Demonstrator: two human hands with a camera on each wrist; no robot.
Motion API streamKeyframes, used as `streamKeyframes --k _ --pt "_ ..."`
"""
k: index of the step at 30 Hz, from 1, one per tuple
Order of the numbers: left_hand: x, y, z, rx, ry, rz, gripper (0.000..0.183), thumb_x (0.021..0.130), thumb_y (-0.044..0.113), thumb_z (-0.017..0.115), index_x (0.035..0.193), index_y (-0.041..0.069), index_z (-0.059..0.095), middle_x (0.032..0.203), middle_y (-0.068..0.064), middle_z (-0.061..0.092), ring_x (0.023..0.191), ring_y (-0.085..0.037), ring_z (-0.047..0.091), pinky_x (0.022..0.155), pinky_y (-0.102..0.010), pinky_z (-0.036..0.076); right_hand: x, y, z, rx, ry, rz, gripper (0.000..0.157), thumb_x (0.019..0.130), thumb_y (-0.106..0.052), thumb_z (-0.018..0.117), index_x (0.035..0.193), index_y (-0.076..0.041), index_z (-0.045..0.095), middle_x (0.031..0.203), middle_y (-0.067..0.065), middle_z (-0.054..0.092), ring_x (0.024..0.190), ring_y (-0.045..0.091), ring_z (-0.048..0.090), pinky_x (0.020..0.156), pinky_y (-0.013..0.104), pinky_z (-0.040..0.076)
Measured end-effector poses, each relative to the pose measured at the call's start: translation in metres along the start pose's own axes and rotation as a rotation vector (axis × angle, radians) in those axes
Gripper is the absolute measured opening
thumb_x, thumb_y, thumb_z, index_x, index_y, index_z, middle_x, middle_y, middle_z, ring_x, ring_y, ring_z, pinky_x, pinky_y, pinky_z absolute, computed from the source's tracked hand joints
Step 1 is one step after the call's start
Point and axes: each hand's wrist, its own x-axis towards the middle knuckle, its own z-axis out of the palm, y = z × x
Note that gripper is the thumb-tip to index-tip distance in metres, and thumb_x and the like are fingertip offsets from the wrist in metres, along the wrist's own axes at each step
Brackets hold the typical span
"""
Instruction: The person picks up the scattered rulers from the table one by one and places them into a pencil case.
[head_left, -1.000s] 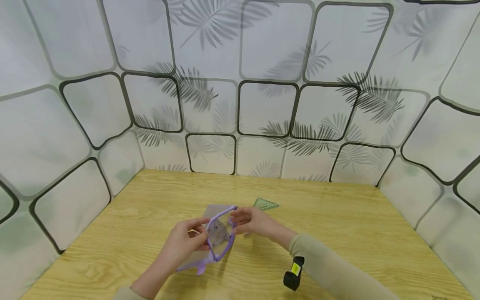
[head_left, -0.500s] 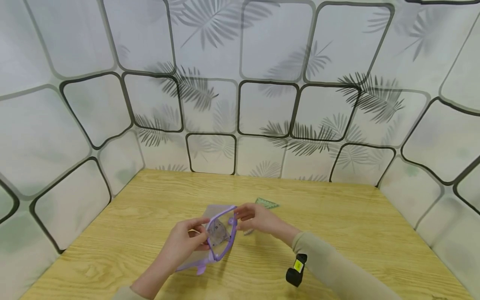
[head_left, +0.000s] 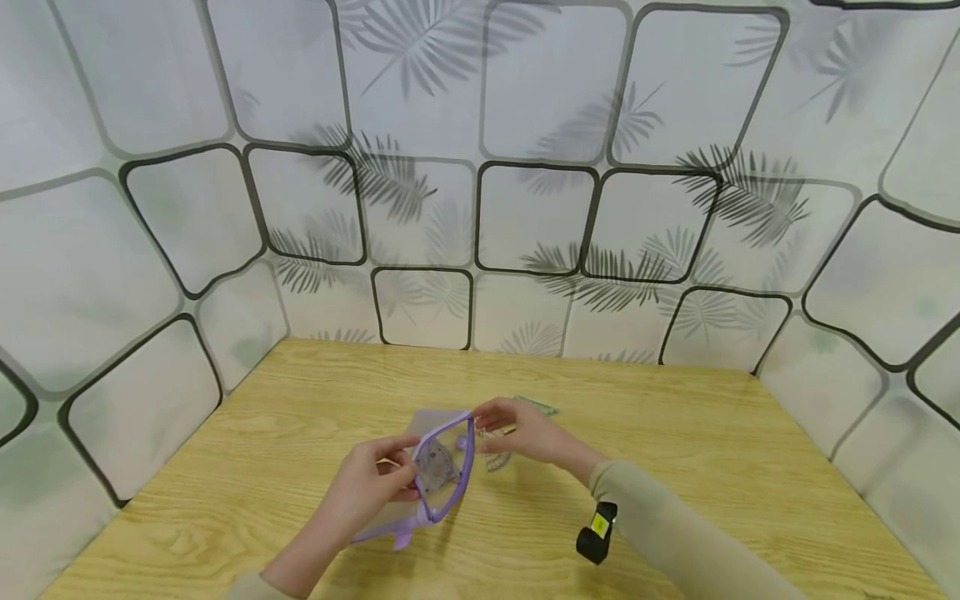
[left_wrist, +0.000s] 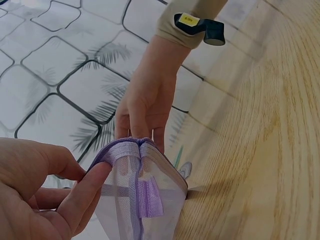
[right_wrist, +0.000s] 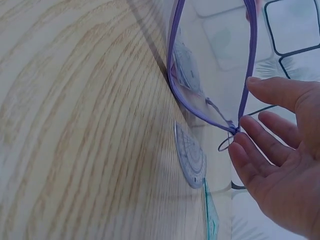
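Note:
A mesh zip pouch (head_left: pixel 469 462) with purple edging stands with its mouth spread wide. My left hand (head_left: pixel 367 483) pinches the near left edge of that mouth between thumb and fingers. Inside, a clear plastic piece with markings (right_wrist: pixel 187 67) shows through the opening. At the far corner of the mouth is my right hand (head_left: pixel 525 431), its fingers extended and spread. In the right wrist view its thumb tip (right_wrist: pixel 253 80) lies right at the purple edge and its fingertips are beside the zip's corner, where a small loop (right_wrist: pixel 225 143) hangs.
A clear protractor (right_wrist: pixel 191 157) lies on the wooden table (head_left: pixel 675 467) just beyond the pouch, partly under the right hand in the head view. Behind it lies a green set square (head_left: pixel 543 407). Patterned curtain walls (head_left: pixel 525 308) enclose the table at the back and sides.
My right hand has moved a little away from the pouch's edge, to the right and back. More of the protractor now shows, and less of the set square. The left hand keeps its place.

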Motion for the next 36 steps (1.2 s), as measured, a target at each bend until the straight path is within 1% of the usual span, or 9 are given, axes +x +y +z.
streamKeyframes --k 5,11,14,18,21,26,31,36 --pt "-0.001 0.000 0.000 -0.003 -0.004 0.003 0.046 0.086 -0.005 0.057 0.132 -0.009 0.057 0.087 -0.009 0.058 0.074 -0.016 0.067 0.066 -0.026 0.066 0.002 0.003 -0.004 -0.001 -0.017 -0.031 0.051 0.090 -0.012 0.070 0.136 0.000 0.054 0.128 0.020 0.063 0.120 0.040 0.058 0.097 0.040 0.060" --pt "-0.001 0.001 0.000 -0.008 -0.006 0.002 0.046 0.086 -0.005 0.058 0.132 -0.009 0.057 0.087 -0.009 0.057 0.074 -0.015 0.067 0.067 -0.026 0.066 0.004 0.006 -0.010 -0.039 -0.025 -0.082 0.051 0.090 -0.011 0.069 0.136 0.002 0.053 0.127 0.022 0.063 0.119 0.041 0.059 0.097 0.039 0.060" --pt "-0.001 0.000 0.000 -0.006 -0.007 0.003 0.046 0.086 -0.004 0.058 0.132 -0.009 0.057 0.087 -0.009 0.057 0.074 -0.015 0.067 0.067 -0.026 0.066 0.005 0.008 -0.013 -0.047 -0.011 -0.070 0.053 0.089 -0.014 0.072 0.136 0.001 0.054 0.127 0.019 0.065 0.118 0.038 0.060 0.097 0.039 0.060" --pt "-0.001 0.000 0.000 -0.006 -0.007 0.001 0.046 0.086 -0.004 0.058 0.132 -0.009 0.057 0.087 -0.009 0.057 0.074 -0.015 0.067 0.067 -0.026 0.066 0.006 0.010 -0.016 -0.050 0.001 -0.052 0.053 0.088 -0.015 0.073 0.136 -0.001 0.055 0.126 0.016 0.065 0.118 0.038 0.061 0.097 0.039 0.060" --pt "-0.001 0.000 0.000 -0.007 -0.005 -0.001 0.046 0.086 -0.005 0.058 0.132 -0.009 0.057 0.087 -0.009 0.057 0.074 -0.015 0.067 0.066 -0.026 0.066 0.007 0.012 -0.019 -0.048 0.002 -0.061 0.051 0.089 -0.014 0.071 0.135 -0.001 0.055 0.126 0.019 0.065 0.118 0.040 0.060 0.096 0.039 0.060" --pt "-0.001 0.000 0.000 -0.008 -0.004 -0.001 0.046 0.086 -0.005 0.058 0.131 -0.009 0.057 0.087 -0.009 0.057 0.074 -0.016 0.066 0.066 -0.026 0.066 0.009 0.016 -0.024 -0.060 0.003 -0.065 0.049 0.090 -0.014 0.070 0.135 -0.003 0.056 0.127 0.020 0.064 0.119 0.041 0.059 0.096 0.039 0.060" --pt "0.000 0.000 0.000 -0.006 -0.002 -0.002 0.045 0.086 -0.005 0.058 0.131 -0.009 0.057 0.087 -0.009 0.057 0.073 -0.016 0.066 0.066 -0.026 0.066 0.012 0.019 -0.029 -0.066 0.010 -0.047 0.049 0.090 -0.017 0.070 0.136 -0.007 0.056 0.129 0.017 0.064 0.122 0.039 0.058 0.098 0.040 0.058" --pt "0.000 -0.001 0.000 -0.009 -0.005 0.000 0.045 0.086 -0.005 0.058 0.131 -0.009 0.057 0.087 -0.009 0.056 0.073 -0.016 0.066 0.066 -0.026 0.066 0.017 0.021 -0.034 -0.088 0.036 -0.057 0.048 0.089 -0.014 0.071 0.134 -0.006 0.057 0.126 0.015 0.065 0.120 0.040 0.059 0.097 0.041 0.058"
